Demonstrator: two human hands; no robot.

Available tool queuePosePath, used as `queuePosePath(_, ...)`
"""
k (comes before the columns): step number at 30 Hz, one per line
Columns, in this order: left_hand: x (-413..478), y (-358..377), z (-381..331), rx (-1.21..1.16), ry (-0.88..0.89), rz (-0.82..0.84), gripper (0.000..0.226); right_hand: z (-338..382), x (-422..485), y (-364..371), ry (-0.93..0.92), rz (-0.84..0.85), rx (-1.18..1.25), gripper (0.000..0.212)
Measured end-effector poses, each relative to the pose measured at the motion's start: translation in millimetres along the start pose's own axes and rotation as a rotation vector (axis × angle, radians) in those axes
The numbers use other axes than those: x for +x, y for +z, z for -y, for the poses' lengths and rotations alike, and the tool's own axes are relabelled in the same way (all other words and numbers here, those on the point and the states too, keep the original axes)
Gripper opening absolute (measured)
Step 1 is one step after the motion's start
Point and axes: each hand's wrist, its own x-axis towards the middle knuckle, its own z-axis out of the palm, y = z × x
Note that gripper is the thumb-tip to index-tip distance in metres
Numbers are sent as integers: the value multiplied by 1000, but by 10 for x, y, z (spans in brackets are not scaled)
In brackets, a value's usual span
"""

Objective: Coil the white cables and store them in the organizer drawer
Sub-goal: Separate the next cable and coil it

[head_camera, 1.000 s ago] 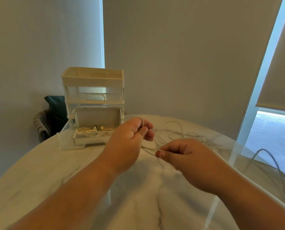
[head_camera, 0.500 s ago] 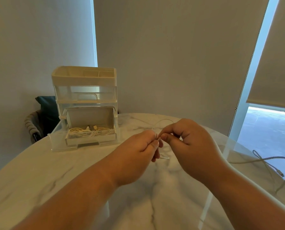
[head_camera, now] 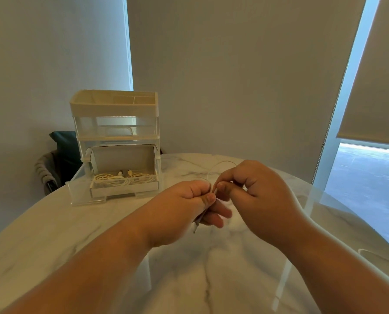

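Item: white cable (head_camera: 224, 162), coiling step. Left hand (head_camera: 184, 207) pinches gathered turns; right hand (head_camera: 263, 200) pinches strand alongside. Next, likely: lay loop into left grip; open drawer (head_camera: 123, 191) awaits.

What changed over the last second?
The right hand came up to meet the left hand; both now pinch the white cable, whose loose slack has shrunk to one loop. Organizer and its open drawer of coiled cables stayed put.

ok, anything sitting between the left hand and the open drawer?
No. In the head view, only bare marble tabletop lies between the left hand and the open drawer, which holds coiled white cables.
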Motion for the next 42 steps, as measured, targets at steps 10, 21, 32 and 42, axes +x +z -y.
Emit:
queuePosePath(10, -19, 9, -38, 32, -67, 45, 32, -88, 18, 24, -35, 9, -41, 20)
queuePosePath(21, -29, -29, -21, 156, -20, 51, 31, -164, 25, 42, 12, 24, 47, 18)
queuePosePath(32, 40, 9, 53, -25, -89, 119, 36, -196, 29, 48, 15, 20, 51, 16)
queuePosePath(42, 18, -5, 41, -63, -42, 86, 30, -271, 44, 59, 53, 8, 101, 17)
